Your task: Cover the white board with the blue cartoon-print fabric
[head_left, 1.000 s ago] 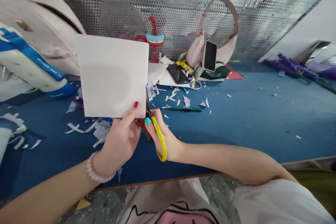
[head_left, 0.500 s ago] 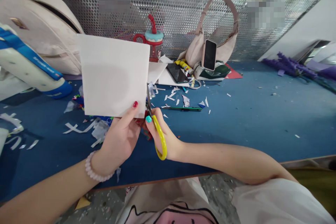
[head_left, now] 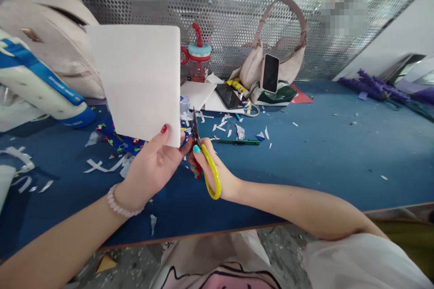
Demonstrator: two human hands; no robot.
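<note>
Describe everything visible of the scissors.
The scissors have a glossy yellow handle loop and dark, metallic-looking blades. The right hand grips them, its thumb through the loop. The blades point up and forward, to the right of the white card and apart from it; how wide they are open is unclear.

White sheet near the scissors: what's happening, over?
Left hand pinches white sheet. Right hand holds yellow-handled scissors, blades beside the sheet's right edge, not touching. Left fingers look close to blades; paper scraps beyond on blue table.
</note>
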